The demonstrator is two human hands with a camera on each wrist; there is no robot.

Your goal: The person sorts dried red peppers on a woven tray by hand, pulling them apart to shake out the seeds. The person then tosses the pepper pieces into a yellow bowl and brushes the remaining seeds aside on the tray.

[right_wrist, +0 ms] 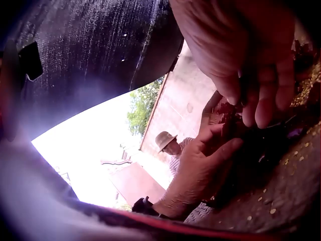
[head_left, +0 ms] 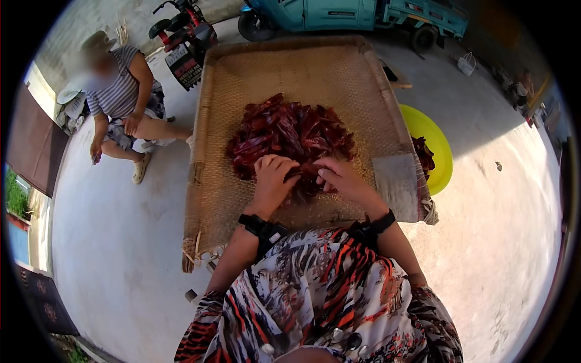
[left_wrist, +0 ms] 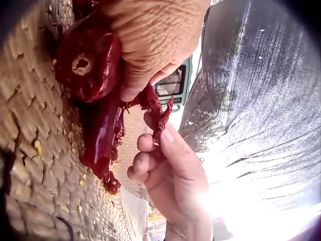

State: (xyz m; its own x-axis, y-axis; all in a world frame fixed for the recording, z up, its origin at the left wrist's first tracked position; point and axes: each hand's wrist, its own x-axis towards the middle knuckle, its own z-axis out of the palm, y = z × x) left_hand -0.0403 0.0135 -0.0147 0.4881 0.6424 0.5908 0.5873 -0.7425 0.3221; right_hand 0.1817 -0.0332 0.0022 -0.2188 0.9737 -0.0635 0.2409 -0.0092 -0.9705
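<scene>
Dried red chili peppers (head_left: 290, 130) lie heaped on a woven tray (head_left: 242, 66). At the heap's near edge, my left hand (head_left: 275, 181) holds a dried chili, its thumb and fingers closed on it in the left wrist view (left_wrist: 155, 40). My right hand (head_left: 348, 181) pinches the torn end of a chili piece (left_wrist: 163, 118) between thumb and fingers, close beside the left. Under the left hand in that view lies a larger chili (left_wrist: 88, 65) with a round hole in its end. Dark shadow hides the right fingertips' contact in the right wrist view.
A grey board (head_left: 394, 187) lies at the tray's right edge. Beyond it stands a yellow-green basin (head_left: 445, 151) with more chilies. A seated person (head_left: 130, 85) is at the left, one foot near the tray. Loose seeds are scattered on the weave. A teal vehicle (head_left: 339, 15) stands behind.
</scene>
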